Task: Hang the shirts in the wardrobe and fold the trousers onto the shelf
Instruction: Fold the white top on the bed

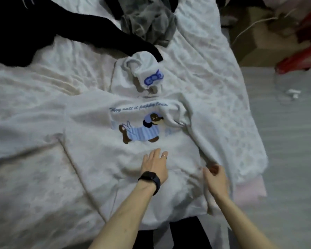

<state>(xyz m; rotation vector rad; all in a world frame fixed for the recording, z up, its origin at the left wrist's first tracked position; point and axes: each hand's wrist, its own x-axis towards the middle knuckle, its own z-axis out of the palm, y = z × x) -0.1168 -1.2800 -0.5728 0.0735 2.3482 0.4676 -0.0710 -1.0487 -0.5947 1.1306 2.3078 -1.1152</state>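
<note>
White hooded sweatshirt (97, 159) spread front-up on the bed (34, 87), hood (122, 81) at the far end, dog print (142, 130) and a line of blue script across the chest. Its right-side sleeve is folded in over the body. Left hand (155, 165) rests palm-down on the lower front, just below the print, fingers (155, 153) straight and slightly spread; dark watch (149, 177) on the wrist, thin ring (164, 156) on one finger. Right hand (215, 178) is at the folded sleeve's edge, fingers curled. It is motion-blurred, so I cannot tell whether they pinch the cloth. Black garment (16, 29) lies at the bed's far left, one sleeve reaching to the hood; crumpled grey garment (147, 24) beyond it. On the floor (285, 141) to the right: white plug (293, 92) with cable, red object (302, 51) farther back.
</note>
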